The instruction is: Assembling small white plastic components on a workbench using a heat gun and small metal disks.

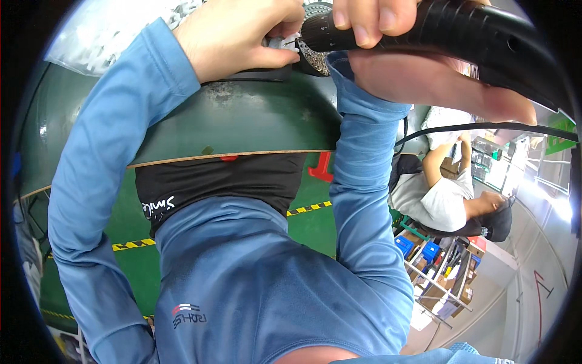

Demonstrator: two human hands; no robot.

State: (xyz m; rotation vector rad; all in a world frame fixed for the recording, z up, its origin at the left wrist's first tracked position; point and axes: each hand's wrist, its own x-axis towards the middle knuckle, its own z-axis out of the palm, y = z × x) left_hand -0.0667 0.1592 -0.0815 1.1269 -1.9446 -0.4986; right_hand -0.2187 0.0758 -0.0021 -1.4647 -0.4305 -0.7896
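the right hand (418,54) was clamped around a black power tool (436,33), fingers curled over the top of its barrel, thumb and palm beneath. the tool's long axis ran across the top of the view, its handle trailing off to the right and its nose pointing left at a small silvery part (280,42). that part sat pinched in the left hand (236,36), fingertips closed together on it, right at the tool's tip, so touching or very nearly. so the left hand was the nearer one to the part, with the tool coming in from its right. just behind the tip lay a round perforated metal piece (315,57), on the dark green table (242,121). both forearms in blue sleeves (364,200) reached up from the lower edge, the left bent sharply at the elbow. off to the right another person (442,194) in a white shirt sat at a separate bench.
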